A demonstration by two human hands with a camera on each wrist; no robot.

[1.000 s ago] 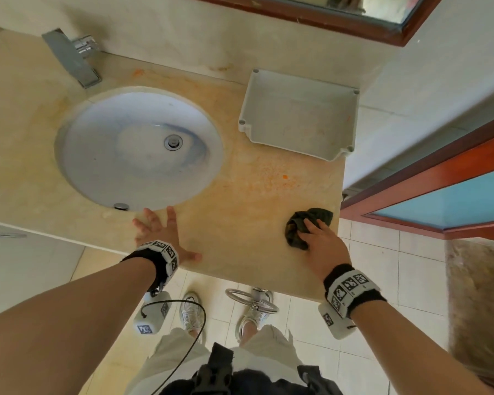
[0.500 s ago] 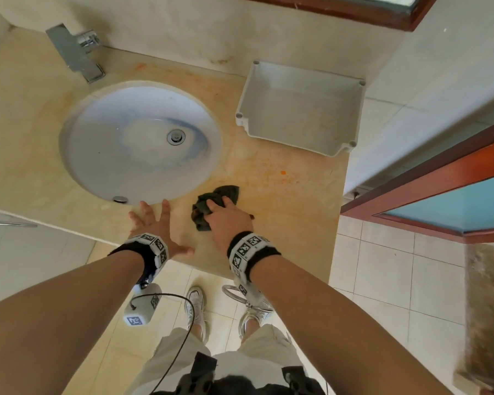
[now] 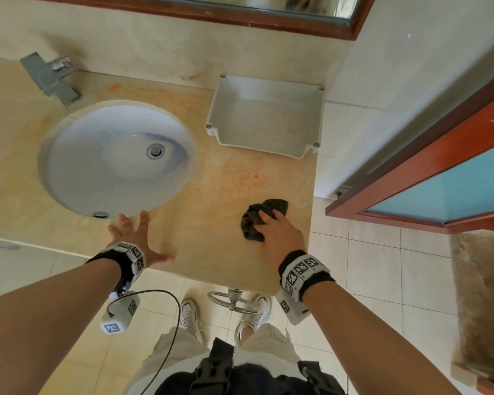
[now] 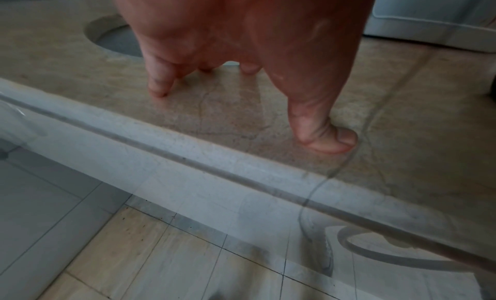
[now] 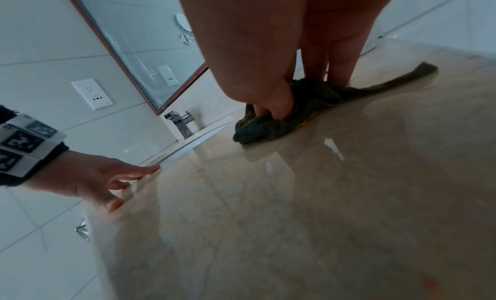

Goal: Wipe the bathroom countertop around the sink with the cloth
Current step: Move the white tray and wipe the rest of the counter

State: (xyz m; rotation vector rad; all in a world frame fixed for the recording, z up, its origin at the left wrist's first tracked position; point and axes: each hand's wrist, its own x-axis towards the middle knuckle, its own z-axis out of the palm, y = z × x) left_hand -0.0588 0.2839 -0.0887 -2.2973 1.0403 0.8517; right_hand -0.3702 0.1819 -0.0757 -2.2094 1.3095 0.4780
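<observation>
cloth (image 3: 261, 218) swept rightward from sink (image 3: 117, 158)

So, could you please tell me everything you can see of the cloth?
The dark green, soft-looking cloth lies crumpled in a wad on the beige stone countertop, near its right front corner. One corner trails out flat. The right hand presses it down, thumb and fingers curled into its folds.

A beige marbled surface (image 3: 217, 195) streaked with orange stains fills the centre of the frame, around a white sink (image 3: 117, 158). A dark green cloth (image 3: 257, 218) lies at centre right, a pale grey tray (image 3: 268, 81) above it; black-and-white checked wristbands (image 3: 300, 272) sit lower down.
</observation>
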